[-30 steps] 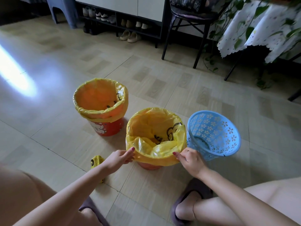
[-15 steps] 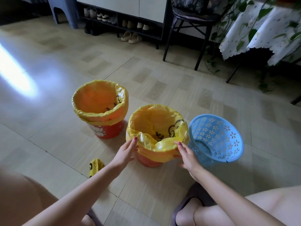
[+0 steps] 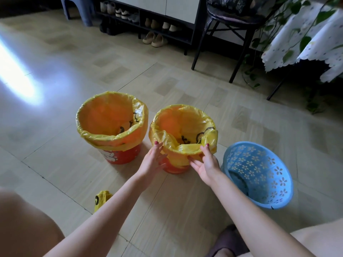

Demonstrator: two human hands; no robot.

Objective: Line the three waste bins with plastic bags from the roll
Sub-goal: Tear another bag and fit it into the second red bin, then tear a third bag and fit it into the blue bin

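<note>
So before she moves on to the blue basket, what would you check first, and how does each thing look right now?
1. Left bin lined, bag folded over the rim all round: ok.
2. Middle bin's bag folded evenly over the rim: not ok, the near edge is bunched and sags inward.
3. Both hands free to let go: ok, the left hand and right hand lie with straight fingers against the bag's skirt.
4. Blue basket lined: not ok, no bag in it, and it stands tilted.
5. Bag roll within reach: ok, on the floor by the left forearm.
6. Bags left on the roll: cannot tell.
</note>
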